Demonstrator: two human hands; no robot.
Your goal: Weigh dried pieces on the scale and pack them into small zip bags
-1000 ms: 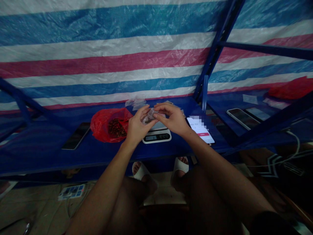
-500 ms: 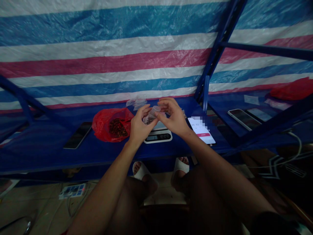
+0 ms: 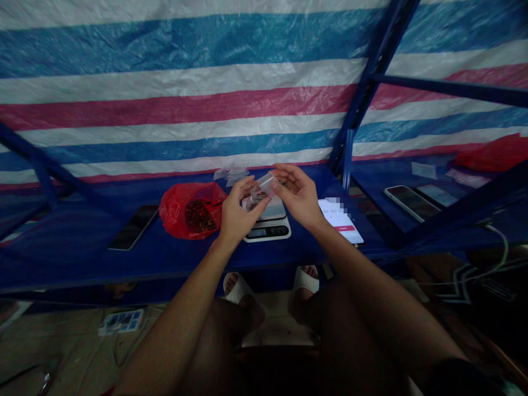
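Between my hands is a small clear zip bag (image 3: 265,183) with some dark bits in its lower part. My left hand (image 3: 239,212) pinches the bag's lower left side between thumb and fingers. On its upper right edge, by the zip strip, my right hand (image 3: 297,193) has thumb and fingers closed. Below the hands sits a white digital kitchen scale (image 3: 268,231) with a dark display. Left of it lies an open red plastic bag (image 3: 175,217) holding dark reddish-brown dried pieces (image 3: 200,214).
Several clear bags (image 3: 233,175) lie behind the scale. A dark phone (image 3: 134,226) is at left, a lit phone with a timer (image 3: 342,223) at right. More phones (image 3: 412,201) and a red bag (image 3: 495,154) lie beyond the blue post (image 3: 347,159).
The zip bag has turned from a rounded open mouth to a flatter top edge, with its zip strip showing. My right hand has shifted slightly to the right along it.
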